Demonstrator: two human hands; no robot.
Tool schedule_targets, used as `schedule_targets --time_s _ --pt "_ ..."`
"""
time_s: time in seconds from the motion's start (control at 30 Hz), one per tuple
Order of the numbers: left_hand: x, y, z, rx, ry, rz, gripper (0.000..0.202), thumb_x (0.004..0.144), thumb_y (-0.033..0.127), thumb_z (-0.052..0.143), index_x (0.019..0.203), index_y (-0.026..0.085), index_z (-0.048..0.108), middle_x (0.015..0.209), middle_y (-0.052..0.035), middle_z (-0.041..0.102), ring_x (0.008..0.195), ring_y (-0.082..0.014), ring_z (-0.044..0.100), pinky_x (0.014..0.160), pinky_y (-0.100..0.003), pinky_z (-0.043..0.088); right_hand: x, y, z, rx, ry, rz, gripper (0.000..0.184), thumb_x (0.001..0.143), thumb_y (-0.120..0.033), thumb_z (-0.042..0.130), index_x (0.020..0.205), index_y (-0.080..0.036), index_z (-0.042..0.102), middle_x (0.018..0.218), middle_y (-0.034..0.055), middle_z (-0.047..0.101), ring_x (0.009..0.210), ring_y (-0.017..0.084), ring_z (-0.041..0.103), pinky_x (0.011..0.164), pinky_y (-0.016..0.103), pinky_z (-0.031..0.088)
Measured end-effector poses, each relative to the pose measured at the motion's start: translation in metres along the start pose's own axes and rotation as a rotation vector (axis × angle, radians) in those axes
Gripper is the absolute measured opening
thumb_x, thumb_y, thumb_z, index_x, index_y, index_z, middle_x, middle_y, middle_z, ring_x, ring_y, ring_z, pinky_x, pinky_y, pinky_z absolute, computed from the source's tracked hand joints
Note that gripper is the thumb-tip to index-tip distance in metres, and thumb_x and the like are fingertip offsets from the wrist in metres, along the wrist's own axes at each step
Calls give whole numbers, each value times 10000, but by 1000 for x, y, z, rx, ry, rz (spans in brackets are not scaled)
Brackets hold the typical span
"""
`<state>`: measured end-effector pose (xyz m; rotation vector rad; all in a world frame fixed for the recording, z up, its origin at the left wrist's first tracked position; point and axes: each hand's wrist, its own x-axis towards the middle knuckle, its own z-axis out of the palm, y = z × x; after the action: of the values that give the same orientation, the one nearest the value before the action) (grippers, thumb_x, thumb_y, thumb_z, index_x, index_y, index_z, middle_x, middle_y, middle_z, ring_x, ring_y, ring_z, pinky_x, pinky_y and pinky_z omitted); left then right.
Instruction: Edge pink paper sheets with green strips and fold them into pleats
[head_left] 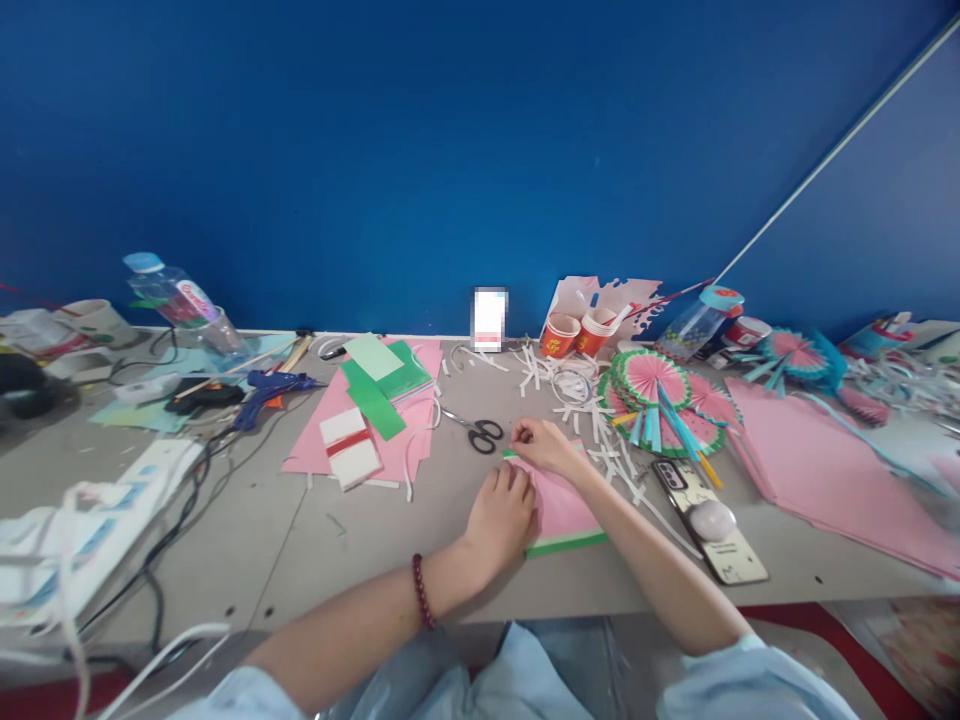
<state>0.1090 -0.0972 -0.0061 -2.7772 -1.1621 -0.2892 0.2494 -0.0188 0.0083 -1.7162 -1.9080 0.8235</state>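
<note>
A sheet of pink paper (564,505) with green bands along its far and near edges lies flat in front of me. My left hand (504,512) rests on its left side, fingers laid over the paper and slightly bent. Over the sheet's far left corner, my right hand (546,447) has its fingers curled into a pinch beside the green edge. Whatever is between those fingertips is too small to make out. Just beyond the hands lie black-handled scissors (481,432), blades pointing away to the left.
Left are green paper pieces (382,375), a white pad with a red band (351,448), a blue glue gun (270,392) and a power strip (112,530). Right are white paper strips (600,420), watermelon-patterned paper fans (660,395), a phone (712,525) and pink sheets (832,470).
</note>
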Motion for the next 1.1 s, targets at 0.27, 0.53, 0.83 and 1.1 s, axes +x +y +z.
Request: schedule_targets --time_s 0.27,0.53,0.83,1.1 --pt "-1 0 -2 -22 -7 -11 365 882 343 505 1125 90 605 1184 -158 569 1194 -323 451 957 -427 374 2 2 1 -15 7 -25 50 676 -163 593 706 -185 627 679 -10 665 645 129 589 584 208 378" --pt "-1 -4 3 -86 -37 -39 379 892 381 459 1155 124 551 1264 -155 513 1277 -352 385 1010 -464 339 2 1 1 -4 3 -10 72 676 -131 578 705 -181 621 650 -11 662 627 130 597 565 204 380" --pt "0 -6 -3 -71 -59 -21 344 886 354 458 1136 135 549 1250 -161 506 1251 -342 388 960 -465 353 1 4 -1 43 12 -11 40 676 -164 628 706 -178 607 653 -14 660 621 129 600 561 209 389" --pt "0 -6 -7 -46 -40 -4 369 887 365 466 1150 117 537 1237 -173 510 1223 -344 407 923 -440 377 -5 -5 -25 42 -77 -19 86 683 -229 653 741 -174 621 683 -2 665 631 134 596 559 212 393"
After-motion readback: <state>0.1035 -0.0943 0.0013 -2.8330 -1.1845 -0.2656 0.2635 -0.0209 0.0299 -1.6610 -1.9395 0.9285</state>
